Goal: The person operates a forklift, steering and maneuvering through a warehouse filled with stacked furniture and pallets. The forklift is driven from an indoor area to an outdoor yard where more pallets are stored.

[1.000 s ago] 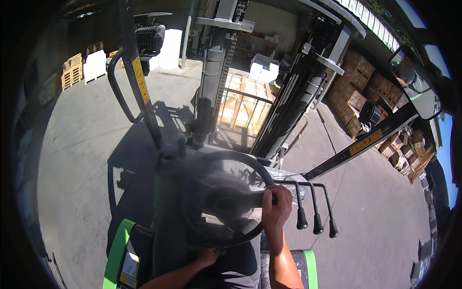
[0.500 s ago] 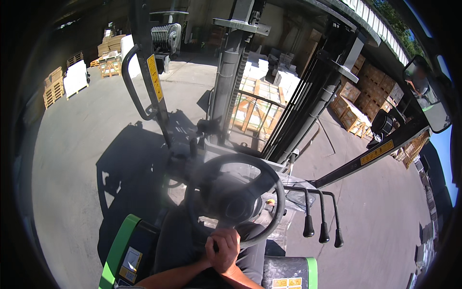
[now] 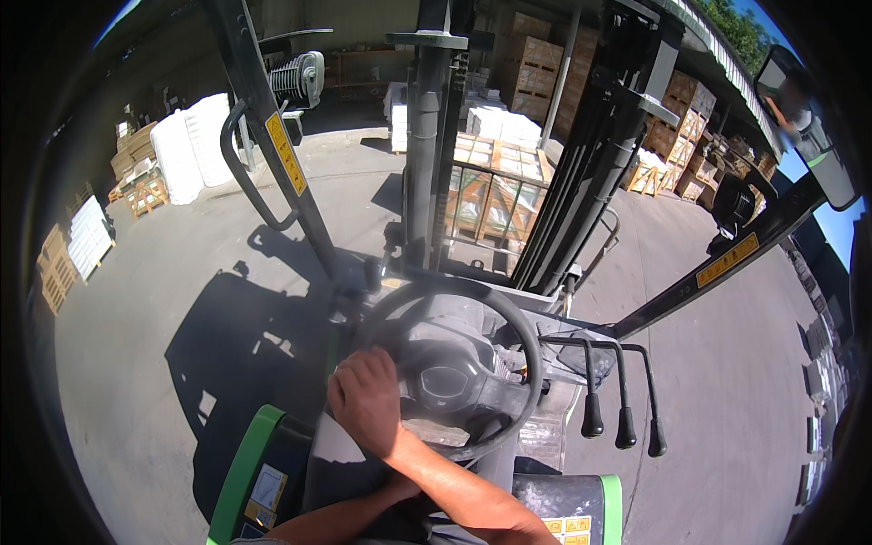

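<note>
The black steering wheel (image 3: 531, 363) stands in front of my lap. My right hand (image 3: 366, 400) is closed round its left rim, the forearm reaching across from the lower right. Below it, my left forearm (image 3: 350, 520) comes in from the lower left and passes under the right one. My left hand is hidden there, so its fingers do not show. Three bent levers with black knobs (image 3: 626, 427) stand right of the wheel, touched by neither hand.
Ahead rises the forklift mast (image 3: 427, 154), with a wooden crate (image 3: 495, 195) behind its bars. White wrapped stacks (image 3: 191, 150) and pallets (image 3: 56, 268) stand at left. Stacked crates (image 3: 677, 118) are at far right. A mirror (image 3: 808, 127) hangs on the right post.
My right hand has moved from the wheel's bottom to its left rim, swinging the forearm across the left one. The surroundings have shifted in view; the white stacks at left show more.
</note>
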Action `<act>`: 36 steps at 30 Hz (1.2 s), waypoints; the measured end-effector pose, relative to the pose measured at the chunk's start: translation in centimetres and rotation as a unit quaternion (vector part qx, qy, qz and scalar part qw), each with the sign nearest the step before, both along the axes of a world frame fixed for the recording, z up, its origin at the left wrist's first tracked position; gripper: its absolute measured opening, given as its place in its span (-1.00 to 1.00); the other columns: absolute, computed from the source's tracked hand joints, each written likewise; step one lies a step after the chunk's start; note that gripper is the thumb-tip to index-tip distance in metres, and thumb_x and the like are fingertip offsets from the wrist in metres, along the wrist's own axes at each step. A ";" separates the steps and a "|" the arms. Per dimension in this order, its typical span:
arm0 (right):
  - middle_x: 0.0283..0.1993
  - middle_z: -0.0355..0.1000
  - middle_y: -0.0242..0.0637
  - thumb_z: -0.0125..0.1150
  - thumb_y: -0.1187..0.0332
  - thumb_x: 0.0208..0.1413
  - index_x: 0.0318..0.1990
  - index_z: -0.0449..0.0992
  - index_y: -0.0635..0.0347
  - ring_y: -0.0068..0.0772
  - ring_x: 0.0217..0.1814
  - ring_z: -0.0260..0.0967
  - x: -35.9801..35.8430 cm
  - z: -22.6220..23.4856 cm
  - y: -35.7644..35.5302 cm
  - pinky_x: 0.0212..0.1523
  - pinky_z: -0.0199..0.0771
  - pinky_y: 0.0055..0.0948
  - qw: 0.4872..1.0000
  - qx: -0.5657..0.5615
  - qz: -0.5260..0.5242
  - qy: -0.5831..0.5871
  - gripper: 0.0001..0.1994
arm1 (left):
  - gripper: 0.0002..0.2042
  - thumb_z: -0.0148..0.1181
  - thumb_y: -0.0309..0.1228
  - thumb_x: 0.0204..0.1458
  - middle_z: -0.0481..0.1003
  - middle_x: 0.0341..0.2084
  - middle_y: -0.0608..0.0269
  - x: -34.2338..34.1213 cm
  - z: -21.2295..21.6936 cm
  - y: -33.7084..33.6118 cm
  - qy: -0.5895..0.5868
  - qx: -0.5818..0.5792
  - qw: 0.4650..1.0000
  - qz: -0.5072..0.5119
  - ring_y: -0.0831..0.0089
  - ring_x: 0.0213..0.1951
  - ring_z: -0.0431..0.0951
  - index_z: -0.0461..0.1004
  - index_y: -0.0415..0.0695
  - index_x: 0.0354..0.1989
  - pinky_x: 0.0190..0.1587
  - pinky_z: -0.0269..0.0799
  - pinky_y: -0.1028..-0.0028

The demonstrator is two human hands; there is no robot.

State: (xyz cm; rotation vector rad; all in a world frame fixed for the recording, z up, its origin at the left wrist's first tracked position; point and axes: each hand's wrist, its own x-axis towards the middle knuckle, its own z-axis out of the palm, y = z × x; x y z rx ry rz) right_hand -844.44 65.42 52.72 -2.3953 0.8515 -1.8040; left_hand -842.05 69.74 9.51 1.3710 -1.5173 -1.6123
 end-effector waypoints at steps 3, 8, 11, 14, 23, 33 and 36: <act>-0.20 0.49 -0.23 0.36 0.46 0.08 -0.30 0.51 0.21 -0.14 0.00 0.46 -4.0 -1.4 -0.1 0.27 0.34 -0.01 0.999 0.033 -0.017 -0.010 -0.88 | -0.62 0.01 -0.18 0.42 0.52 0.16 -0.03 -1.9 -1.3 -1.5 0.030 0.008 1.000 -0.004 0.11 0.15 0.55 0.48 -0.19 0.20 0.24 0.45 0.15; -0.22 0.51 -0.25 0.44 0.52 -0.02 -0.29 0.55 0.23 -0.14 -0.09 0.48 -10.3 -1.9 -3.8 0.17 0.44 -0.05 0.996 0.053 -0.032 -0.060 -0.83 | -0.61 -0.01 -0.19 0.44 0.50 0.20 0.00 -4.0 -1.9 -6.4 0.070 0.019 0.997 -0.029 0.14 0.18 0.53 0.45 -0.19 0.24 0.27 0.43 0.17; -0.21 0.52 -0.26 0.46 0.51 -0.01 -0.29 0.55 0.21 -0.15 -0.10 0.49 -16.8 -0.8 -5.8 0.18 0.44 -0.04 0.995 0.039 -0.051 -0.075 -0.82 | -0.61 -0.02 -0.19 0.45 0.49 0.23 0.01 -9.2 -0.5 -9.1 0.063 0.033 0.997 -0.038 0.17 0.20 0.52 0.44 -0.19 0.27 0.29 0.42 0.18; -0.20 0.53 -0.28 0.46 0.49 0.01 -0.27 0.54 0.18 -0.18 -0.08 0.50 -24.7 -0.4 -8.5 0.22 0.42 -0.01 0.995 0.046 -0.049 -0.067 -0.82 | -0.66 -0.14 -0.24 0.52 0.34 0.32 0.16 -15.8 2.0 -12.1 -0.003 0.098 0.994 -0.047 0.34 0.30 0.35 0.31 -0.20 0.28 0.38 0.28 0.28; -0.18 0.51 -0.31 0.49 0.45 -0.04 -0.29 0.56 0.14 -0.21 0.01 0.48 -47.8 -0.1 -25.0 0.27 0.36 0.00 0.996 0.073 -0.046 -0.021 -0.81 | -0.69 -0.03 -0.23 0.41 0.54 0.01 -0.06 -34.7 11.7 -29.8 -0.125 -0.236 0.961 -0.070 0.12 0.05 0.58 0.39 -0.22 0.11 0.05 0.48 0.16; -0.24 0.48 -0.18 0.32 0.59 -0.06 -0.31 0.50 0.21 -0.01 -0.10 0.43 -52.8 1.0 -53.9 0.11 0.39 -0.01 0.976 0.057 -0.209 -0.033 -0.84 | -0.72 0.07 -0.20 0.32 0.50 -0.56 0.13 -32.1 18.2 -56.6 -0.252 -0.071 0.963 -0.062 0.26 -0.49 0.57 0.50 -0.16 -0.29 -0.35 0.50 0.23; -0.19 0.53 -0.18 0.27 0.59 0.12 -0.34 0.48 0.26 -0.04 -0.02 0.46 -52.9 1.2 -59.7 0.17 0.42 -0.09 0.939 0.073 -0.323 -0.093 -0.92 | -0.69 0.04 -0.14 0.39 0.51 -0.56 0.29 -31.1 17.9 -61.8 -0.167 -0.033 0.979 -0.113 0.43 -0.50 0.58 0.51 -0.13 -0.24 -0.40 0.49 0.28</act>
